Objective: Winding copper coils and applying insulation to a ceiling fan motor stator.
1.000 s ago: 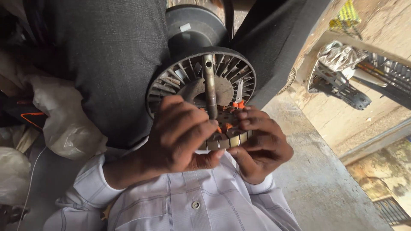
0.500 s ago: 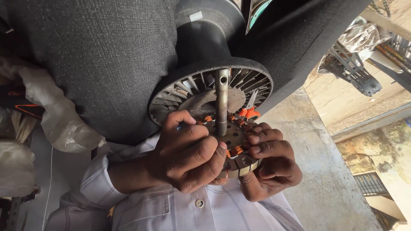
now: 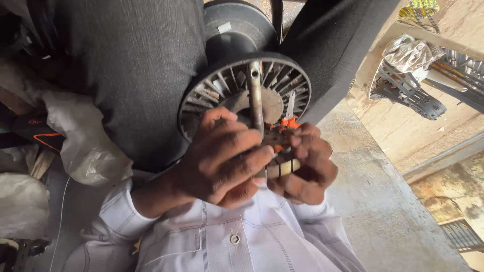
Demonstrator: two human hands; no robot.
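Observation:
Both of my hands grip a small round motor stator (image 3: 283,166) with pale laminated teeth and orange insulation (image 3: 289,122), held close to my chest. My left hand (image 3: 222,161) wraps over its left side, fingers curled across the front. My right hand (image 3: 306,168) clasps its right side from below. A steel shaft (image 3: 255,95) rises out of the stator. Behind it lies a dark round finned motor housing (image 3: 212,95), resting between my legs in dark trousers (image 3: 131,70). Most of the stator is hidden by my fingers.
White plastic bags (image 3: 85,146) and dark clutter lie at the left. A concrete floor (image 3: 383,211) runs along the right. Grey metal parts and a shiny wrapped bundle (image 3: 411,55) sit at the upper right by a pale frame. My white buttoned shirt (image 3: 237,236) fills the bottom.
The view has moved in closer to the motor. Both hands have stayed on the stator, and the left fingers now curl further across its front.

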